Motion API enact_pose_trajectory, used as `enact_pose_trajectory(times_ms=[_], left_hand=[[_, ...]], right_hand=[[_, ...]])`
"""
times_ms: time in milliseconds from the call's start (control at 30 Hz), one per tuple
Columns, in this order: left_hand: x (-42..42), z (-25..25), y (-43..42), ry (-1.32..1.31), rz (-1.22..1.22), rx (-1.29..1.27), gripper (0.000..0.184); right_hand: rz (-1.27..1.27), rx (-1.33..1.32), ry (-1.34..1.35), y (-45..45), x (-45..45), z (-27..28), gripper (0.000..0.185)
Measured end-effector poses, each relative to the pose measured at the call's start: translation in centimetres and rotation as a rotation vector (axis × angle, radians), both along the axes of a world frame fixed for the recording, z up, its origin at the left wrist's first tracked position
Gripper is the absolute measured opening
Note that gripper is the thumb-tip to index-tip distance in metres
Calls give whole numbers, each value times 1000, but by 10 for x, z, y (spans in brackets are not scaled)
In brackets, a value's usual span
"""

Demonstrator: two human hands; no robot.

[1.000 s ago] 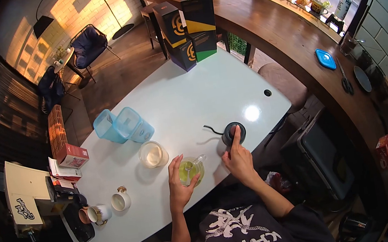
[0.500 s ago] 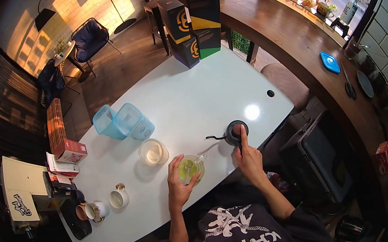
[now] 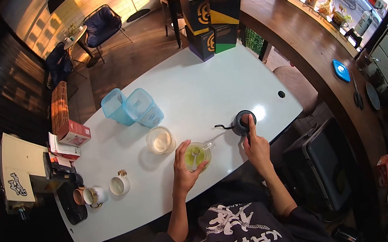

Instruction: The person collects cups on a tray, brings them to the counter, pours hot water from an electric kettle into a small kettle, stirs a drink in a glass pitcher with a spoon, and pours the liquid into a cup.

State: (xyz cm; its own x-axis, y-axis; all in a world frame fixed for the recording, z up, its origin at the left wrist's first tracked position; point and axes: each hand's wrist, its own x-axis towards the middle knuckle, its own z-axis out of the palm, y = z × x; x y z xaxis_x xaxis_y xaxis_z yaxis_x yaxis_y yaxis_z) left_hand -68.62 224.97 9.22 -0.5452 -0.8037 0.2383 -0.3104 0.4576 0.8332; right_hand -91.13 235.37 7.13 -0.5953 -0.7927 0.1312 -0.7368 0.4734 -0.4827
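Note:
My left hand [image 3: 184,172] is curled around the side of a clear glass cup [image 3: 207,158] holding green liquid. A spoon [image 3: 195,153] rests inside the cup, and the cup's handle points right, toward the kettle. With my right hand [image 3: 258,151] I grip the handle side of a small dark gooseneck kettle [image 3: 239,126], index finger laid over its lid. The kettle's thin spout points left, and its base appears to be on the white table. Just beyond my left hand stands a clear tub [image 3: 161,140] with pale contents.
Two light-blue plastic containers [image 3: 142,109] stand farther back on the white table [image 3: 190,92]. Several mugs [image 3: 119,184] are at the left, near a cream-coloured machine [image 3: 20,163]. Black boxes [image 3: 212,20] are stacked at the far edge. A wooden counter [image 3: 291,39] curves along the right.
The camera view has shifted, so the table and its things appear farther right. Both hands keep the same hold on the cup and the kettle.

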Motion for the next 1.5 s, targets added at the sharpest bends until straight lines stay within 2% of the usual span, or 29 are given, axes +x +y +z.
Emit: enact_pose_trajectory(times_ms=[100, 167, 333, 600, 667, 733, 800, 833, 867, 933, 967, 1000, 1067, 1133, 1233, 1400, 1500], left_hand=[[3, -1, 1, -7, 23, -58, 83], [7, -1, 3, -2, 38, -33, 93], [14, -26, 3, 83, 60, 101, 103], [18, -42, 1, 165, 21, 218, 95], [20, -45, -1, 115, 8, 218, 93], [22, -45, -2, 66, -3, 216, 91], [22, -44, -2, 69, -6, 154, 88], [23, -45, -3, 70, 2, 156, 88], [23, -47, -3, 78, -3, 137, 87], [23, -47, -1, 84, -12, 125, 87], [22, -46, -1, 96, -16, 90, 86], [21, -45, 1, 109, -21, 56, 85], [21, -42, 4, 109, -14, 28, 85], [22, -42, 5, 108, -4, -4, 85], [23, -44, 8, 134, -20, -22, 80], [25, -48, 12, 142, -33, -127, 76], [24, -48, 13, 151, -25, -106, 76]], right_hand=[[5, -25, -78, -2, -4, -7, 89], [8, -46, -55, -3, -6, -9, 85], [-9, -76, -48, -6, -4, -4, 81], [-27, -52, -130, -10, -1, 3, 76], [-42, -188, 6, -9, 4, 2, 77], [-90, -132, -62, -4, 11, 15, 73], [-119, -298, 156, -1, 13, 24, 66], [-152, -420, 158, -2, 18, 31, 42], [-146, -417, 156, -1, 23, 37, 42], [31, -361, -16, 4, 33, 45, 19], [104, -397, -75, 2, 43, 49, 14], [167, -370, -175, 2, 53, 46, 14], [325, -202, -277, 1, 75, 58, 27], [419, -73, -202, -3, 91, 52, 35], [426, 36, -212, -7, 104, 39, 39], [400, 51, -289, -6, 117, 37, 34], [356, 8, -284, -4, 116, 40, 28]])
